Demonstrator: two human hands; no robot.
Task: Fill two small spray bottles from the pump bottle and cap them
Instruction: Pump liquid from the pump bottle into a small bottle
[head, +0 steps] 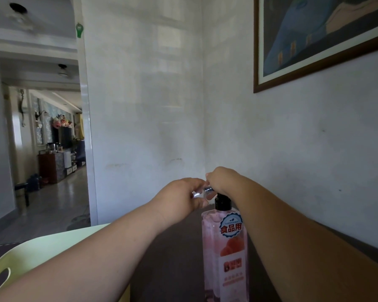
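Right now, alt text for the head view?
Left hand holds a small clear spray bottle at the top of a pink pump bottle, while the right hand curls over its pump head. A pale green tray lies on the dark table at left.

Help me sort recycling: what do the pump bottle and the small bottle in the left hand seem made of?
The pump bottle looks like clear glossy plastic: pink liquid shows through its walls. The small spray bottle in the left hand is transparent, glass or hard plastic, unclear; its neck glints like shiny metal.
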